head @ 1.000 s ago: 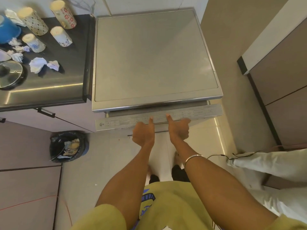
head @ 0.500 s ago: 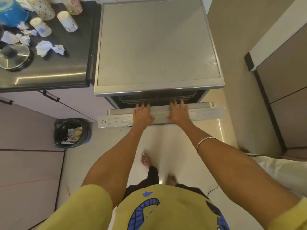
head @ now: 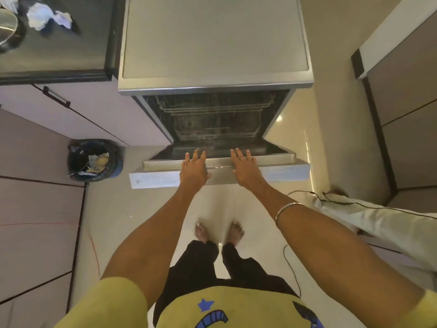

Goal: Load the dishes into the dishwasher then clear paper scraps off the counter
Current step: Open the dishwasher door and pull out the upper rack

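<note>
Both hands lie flat, fingers spread, clasping nothing, on the top edge of the dishwasher door [head: 279,166]: left hand [head: 193,170], right hand [head: 244,169]. The door hangs partly open; dark racks [head: 212,117] show behind. Paper scraps [head: 47,16] sit on the counter [head: 59,55] at ten o'clock. A bin [head: 94,159] stands at nine o'clock, with bare floor [head: 331,162] toward three.

Pot lid [head: 7,29] cut off, blurred.

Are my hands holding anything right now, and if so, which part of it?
Both the left hand and right hand rest on the top edge of the dishwasher door, fingers spread flat rather than clasped.
</note>
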The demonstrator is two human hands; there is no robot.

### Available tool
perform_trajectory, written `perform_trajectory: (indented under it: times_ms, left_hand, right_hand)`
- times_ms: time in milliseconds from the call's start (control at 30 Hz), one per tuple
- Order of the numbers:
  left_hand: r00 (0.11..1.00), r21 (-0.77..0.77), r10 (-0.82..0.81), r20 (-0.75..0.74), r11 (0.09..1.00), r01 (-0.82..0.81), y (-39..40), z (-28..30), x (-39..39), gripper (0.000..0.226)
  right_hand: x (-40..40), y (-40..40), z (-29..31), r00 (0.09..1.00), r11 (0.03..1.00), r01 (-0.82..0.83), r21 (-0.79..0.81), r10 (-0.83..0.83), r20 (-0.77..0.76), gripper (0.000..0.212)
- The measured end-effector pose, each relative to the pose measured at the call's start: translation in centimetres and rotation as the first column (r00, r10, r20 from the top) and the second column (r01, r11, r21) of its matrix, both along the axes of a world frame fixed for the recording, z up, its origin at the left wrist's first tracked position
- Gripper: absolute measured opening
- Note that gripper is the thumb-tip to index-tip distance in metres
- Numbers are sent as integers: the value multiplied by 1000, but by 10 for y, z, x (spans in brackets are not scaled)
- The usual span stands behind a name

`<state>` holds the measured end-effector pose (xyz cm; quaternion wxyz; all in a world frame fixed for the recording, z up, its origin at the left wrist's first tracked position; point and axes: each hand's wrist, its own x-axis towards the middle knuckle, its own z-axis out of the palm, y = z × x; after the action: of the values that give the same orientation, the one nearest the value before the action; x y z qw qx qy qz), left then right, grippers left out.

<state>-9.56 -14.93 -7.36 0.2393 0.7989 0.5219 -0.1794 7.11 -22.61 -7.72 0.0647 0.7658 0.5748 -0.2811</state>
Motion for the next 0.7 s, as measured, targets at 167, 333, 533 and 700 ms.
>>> perform_trajectory:
  times_ms: [167, 333, 533, 700]
  left_hand:
    - [993, -137, -113, -40, 985, 107, -38, -21, -28, 67]
    - [994, -229, -105, 33, 967, 110, -86, -50, -71, 59]
    - [990, -225, -112, 84, 966, 128, -135, -106, -102, 61]
    - [983, -154, -150, 106, 974, 165, -173, -151, -122, 68]
  right_hand:
    - [-18, -44, -18, 999, 989, -44, -141, 45, 5, 64]
    - [-38, -97, -57, 999, 964, -42, -261, 33, -36, 66]
    - [-67, -146, -104, 999, 961, 16, -276, -25, -30, 68]
    - [-86, -179, -143, 998, 956, 49, -291, -59, -27, 66]
